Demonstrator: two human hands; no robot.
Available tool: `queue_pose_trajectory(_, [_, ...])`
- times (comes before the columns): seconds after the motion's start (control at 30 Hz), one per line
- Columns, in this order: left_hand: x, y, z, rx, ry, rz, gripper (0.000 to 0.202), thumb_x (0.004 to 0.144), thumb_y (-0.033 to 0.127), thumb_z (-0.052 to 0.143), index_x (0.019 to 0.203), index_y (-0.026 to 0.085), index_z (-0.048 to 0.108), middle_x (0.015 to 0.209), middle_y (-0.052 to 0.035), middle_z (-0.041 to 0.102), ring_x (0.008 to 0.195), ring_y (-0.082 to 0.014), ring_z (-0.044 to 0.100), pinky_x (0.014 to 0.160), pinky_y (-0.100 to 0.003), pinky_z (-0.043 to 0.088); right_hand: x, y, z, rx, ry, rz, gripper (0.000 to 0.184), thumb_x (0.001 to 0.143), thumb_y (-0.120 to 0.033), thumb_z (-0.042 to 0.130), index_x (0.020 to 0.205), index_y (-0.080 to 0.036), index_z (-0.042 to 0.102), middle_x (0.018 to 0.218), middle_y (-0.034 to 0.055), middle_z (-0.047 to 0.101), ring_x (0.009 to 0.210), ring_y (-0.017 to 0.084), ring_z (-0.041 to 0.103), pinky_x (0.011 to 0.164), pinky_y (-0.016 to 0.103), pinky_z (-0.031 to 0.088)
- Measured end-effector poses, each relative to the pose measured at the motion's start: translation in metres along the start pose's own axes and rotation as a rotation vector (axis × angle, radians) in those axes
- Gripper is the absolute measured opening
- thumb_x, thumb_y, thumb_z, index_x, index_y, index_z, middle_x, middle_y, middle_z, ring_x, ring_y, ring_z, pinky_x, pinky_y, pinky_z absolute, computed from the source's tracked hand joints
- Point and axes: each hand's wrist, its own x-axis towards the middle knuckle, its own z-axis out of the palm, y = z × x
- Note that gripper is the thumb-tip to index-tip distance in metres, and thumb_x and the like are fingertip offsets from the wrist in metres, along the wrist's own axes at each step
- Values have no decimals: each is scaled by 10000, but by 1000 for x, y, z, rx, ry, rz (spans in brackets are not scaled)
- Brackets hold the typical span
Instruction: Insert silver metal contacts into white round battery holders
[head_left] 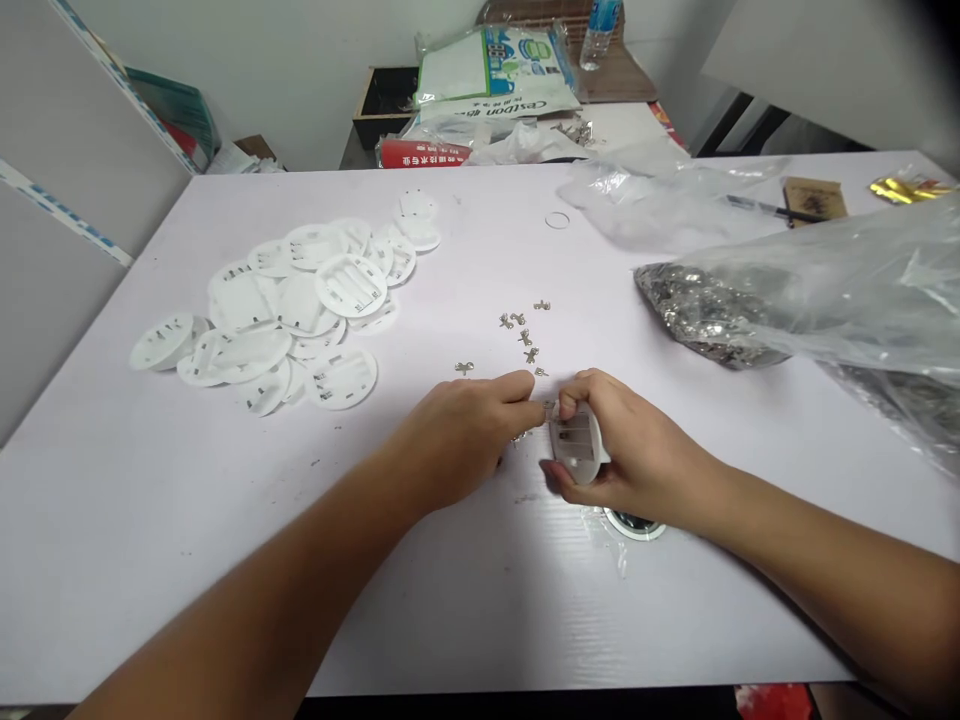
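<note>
My right hand (630, 440) grips a white round plastic battery housing (579, 448) by its edges, tilted so its slotted inner side faces left. At the upper left of the housing, my left hand (476, 430) is closed in a pinch on a small metal contact clip (549, 406), mostly hidden by the fingertips. Several loose metal clips (525, 338) lie on the table just beyond my hands. More of the same white housings (349, 285) are heaped to the left. Partly under my right hand is a round dark object with a pale rim (636, 526).
A clear plastic bag of metal clips (712, 315) lies at the right of the white table (420, 610). Behind it are another plastic bag (630, 200), a brown block (816, 200) and a thin ring (557, 220). Packages (495, 80) and a water bottle (600, 35) stand beyond the far edge.
</note>
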Motion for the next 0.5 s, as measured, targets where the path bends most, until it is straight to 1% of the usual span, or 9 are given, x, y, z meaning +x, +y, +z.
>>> queue_pose_trajectory(0.1, [-2,-2,-2,-45,16,8,336,784,-13,419,901,189,660,759,10,477,556,-78,319,499,-236,287,0,0,-1,-19,1,18,415,729,-217,701,1007,-220,393,902,29,580,789,184,548,693,325,462])
queue_pose_trajectory(0.2, [-2,0,-2,-60,0,28,357,793,-5,415,926,201,675,758,13,486,559,-78,326,496,-235,285,0,1,0,-58,12,-2,404,730,-248,702,993,-214,397,914,45,590,797,189,540,718,343,463])
queue_pose_trajectory(0.33, [0,2,2,-33,-11,38,334,816,21,416,910,204,679,756,14,494,555,-77,327,485,-240,263,1,1,0,-77,26,-22,392,731,-248,695,983,-212,397,932,61,599,798,195,547,737,364,467])
queue_pose_trajectory(0.5, [0,3,3,-1,-20,41,320,837,31,420,956,201,663,796,14,528,565,-79,332,489,-251,261,1,1,1,-62,35,-23,398,725,-250,698,975,-221,391,916,51,598,799,202,556,723,363,469])
